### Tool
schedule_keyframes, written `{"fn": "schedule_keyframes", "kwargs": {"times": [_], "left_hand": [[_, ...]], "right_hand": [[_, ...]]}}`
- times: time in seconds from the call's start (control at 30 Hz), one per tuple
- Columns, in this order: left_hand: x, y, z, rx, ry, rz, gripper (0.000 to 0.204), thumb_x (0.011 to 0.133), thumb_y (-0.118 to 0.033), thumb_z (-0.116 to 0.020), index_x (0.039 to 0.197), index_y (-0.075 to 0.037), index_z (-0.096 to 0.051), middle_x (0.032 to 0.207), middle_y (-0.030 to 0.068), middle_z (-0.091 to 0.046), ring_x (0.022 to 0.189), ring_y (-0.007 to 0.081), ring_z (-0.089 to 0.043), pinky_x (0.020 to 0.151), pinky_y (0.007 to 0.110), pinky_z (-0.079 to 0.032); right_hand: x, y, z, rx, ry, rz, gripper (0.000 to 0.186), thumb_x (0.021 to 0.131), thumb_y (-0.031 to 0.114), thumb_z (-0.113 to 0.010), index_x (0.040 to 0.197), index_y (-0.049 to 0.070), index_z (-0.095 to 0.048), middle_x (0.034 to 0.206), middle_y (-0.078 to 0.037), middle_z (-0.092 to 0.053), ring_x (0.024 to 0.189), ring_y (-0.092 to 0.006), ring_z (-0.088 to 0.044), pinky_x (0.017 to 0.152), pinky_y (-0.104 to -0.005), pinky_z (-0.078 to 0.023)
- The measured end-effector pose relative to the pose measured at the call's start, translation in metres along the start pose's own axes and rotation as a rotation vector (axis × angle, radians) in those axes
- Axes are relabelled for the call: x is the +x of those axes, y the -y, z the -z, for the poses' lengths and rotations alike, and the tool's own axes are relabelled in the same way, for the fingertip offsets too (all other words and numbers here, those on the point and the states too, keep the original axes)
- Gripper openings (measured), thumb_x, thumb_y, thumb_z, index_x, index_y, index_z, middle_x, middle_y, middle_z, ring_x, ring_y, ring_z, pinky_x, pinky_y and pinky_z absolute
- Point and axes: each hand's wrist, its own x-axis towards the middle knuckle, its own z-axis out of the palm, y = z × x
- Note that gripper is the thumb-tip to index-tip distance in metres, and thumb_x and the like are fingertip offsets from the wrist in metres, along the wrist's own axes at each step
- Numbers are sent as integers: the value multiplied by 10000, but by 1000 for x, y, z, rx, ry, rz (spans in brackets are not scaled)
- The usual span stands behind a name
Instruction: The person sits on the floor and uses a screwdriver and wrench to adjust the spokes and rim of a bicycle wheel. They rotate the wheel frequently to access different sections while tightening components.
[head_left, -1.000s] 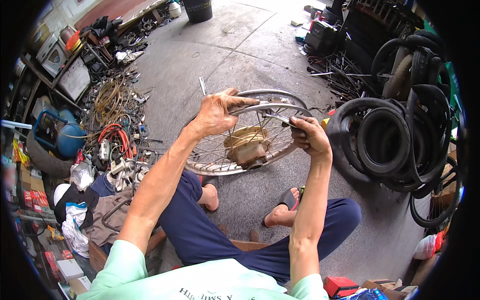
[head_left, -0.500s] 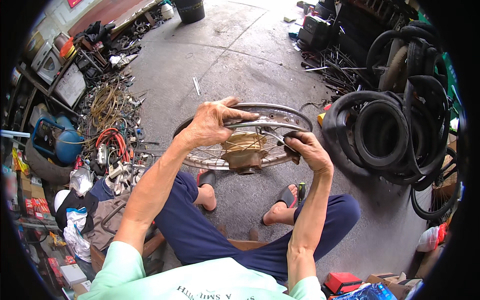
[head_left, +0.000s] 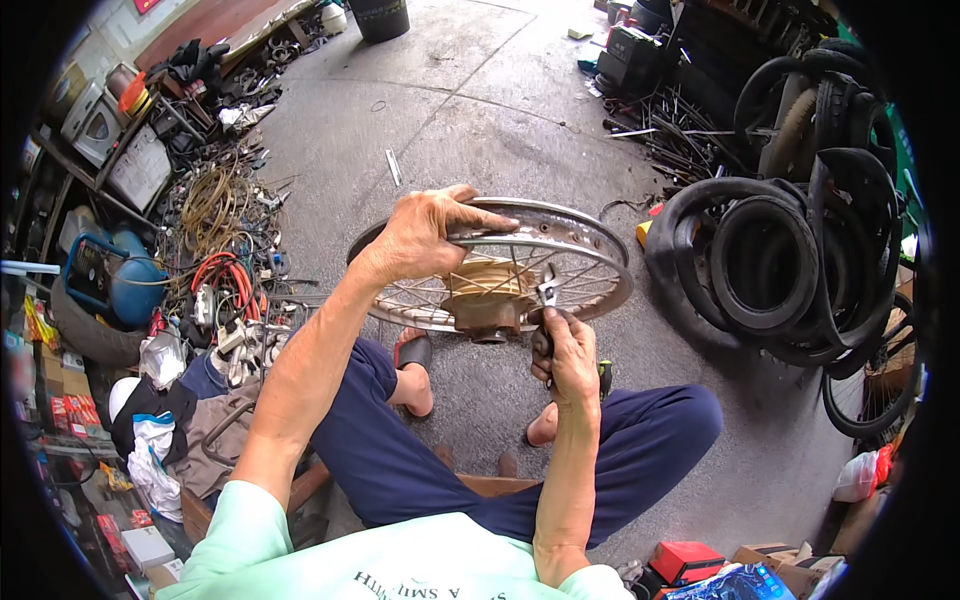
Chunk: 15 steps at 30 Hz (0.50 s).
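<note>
A spoked wheel [head_left: 612, 255] with a metal rim and no tyre is held tilted in front of me, above my feet. My left hand [head_left: 425, 235] is closed on the rim's upper left, its index finger lying along the rim's inner face. The worn, rusty hub [head_left: 487, 305] sits in the middle with thin spokes running out from it. In my right hand [head_left: 570, 358], closed below the rim's near right side, is an adjustable wrench [head_left: 547, 288]. Its silver jaws point up toward the spokes, and the fingers cover most of its dark handle.
Several black tyres and tubes [head_left: 690, 250] are heaped at the right. Tangled cables and parts [head_left: 215, 215] line the left, beside a blue tank [head_left: 135, 275]. A black bucket [head_left: 380, 18] stands far off, and a thin metal strip [head_left: 393, 167] lies on the concrete floor.
My right hand has moved down and left with the wrench, away from the rim's edge, and the wrench's jaws now point upward. My left hand stays on the rim, which has tilted slightly.
</note>
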Motion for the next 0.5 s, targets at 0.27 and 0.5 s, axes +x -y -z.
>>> {"fn": "schedule_keyframes", "kwargs": {"times": [0.27, 0.5], "left_hand": [[16, 10, -3, -61, -31, 110, 617, 676, 77, -648, 1172, -278, -743, 768, -19, -494, 710, 88, -472, 696, 236, -429], [24, 16, -3, -105, -55, 182, 587, 665, 20, -650, 1167, -269, -748, 695, -31, -415, 717, 86, -452, 798, 252, -449]], "right_hand": [[24, 12, -24, 238, -142, 153, 230, 1003, 197, -499, 1015, -19, -575, 657, -16, -477, 453, -91, -408, 391, -254, -356], [52, 19, -55, 299, -185, 214, 219, 995, 169, -482, 982, -32, -565, 680, -40, -508, 464, -107, -418, 390, -269, -358]]}}
